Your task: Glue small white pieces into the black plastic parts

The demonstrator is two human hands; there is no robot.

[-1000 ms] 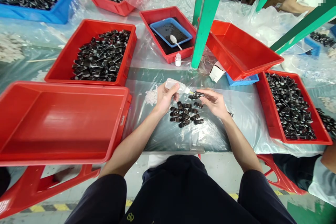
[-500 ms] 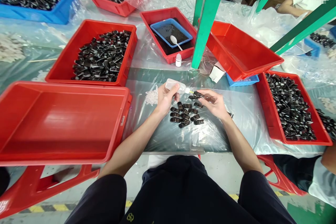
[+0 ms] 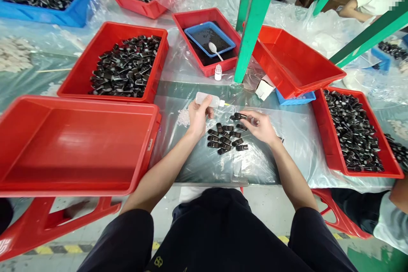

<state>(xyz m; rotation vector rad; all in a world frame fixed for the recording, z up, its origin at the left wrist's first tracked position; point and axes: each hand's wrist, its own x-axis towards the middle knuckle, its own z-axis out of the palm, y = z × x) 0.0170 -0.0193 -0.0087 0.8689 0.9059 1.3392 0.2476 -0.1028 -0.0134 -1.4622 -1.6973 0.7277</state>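
Observation:
My left hand (image 3: pixel 199 115) is closed around a translucent squeeze bottle (image 3: pixel 208 99) with a white cap and a thin yellowish needle tip pointing right. The tip stands apart from the black part in my other hand. My right hand (image 3: pixel 259 125) pinches a small glossy black oblong part (image 3: pixel 239 116) between thumb and fingers, just above the table. Another such part shows partly behind it. Below and between my hands lie several loose black parts (image 3: pixel 225 140) on the plastic sheet. Beside my left hand is a small heap of whitish bits (image 3: pixel 183 117).
Red bins of black parts stand at left (image 3: pixel 127 68) and right (image 3: pixel 352 129). An empty-looking red tray (image 3: pixel 79 144) is near left, another (image 3: pixel 296 59) behind right. A green post (image 3: pixel 255 29) rises ahead, near a small white bottle (image 3: pixel 218 72) and a spoon (image 3: pixel 213 47).
My left hand has drawn the squeeze bottle left and slightly up, so its tip has moved away from the black part. My right hand stays almost in place.

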